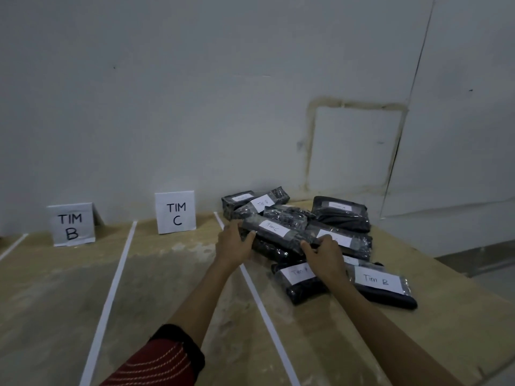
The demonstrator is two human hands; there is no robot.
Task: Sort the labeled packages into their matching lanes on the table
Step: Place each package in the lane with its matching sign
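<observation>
A heap of black plastic-wrapped packages with white labels lies on the right part of the wooden table (167, 288). On top of the heap is a package labelled TIM C (274, 231). My left hand (234, 243) grips its left end and my right hand (324, 256) grips its right end. In front of the heap lie a package labelled TIM A (299, 280), partly under my right wrist, and a package labelled TIM B (383, 284). A TIM C sign (175, 212) and a TIM B sign (72, 224) stand at the back of their lanes.
White tape lines (110, 302) split the table into lanes; another line (264, 319) runs just left of the heap. The wall stands close behind the signs. The table's right edge drops off past the packages.
</observation>
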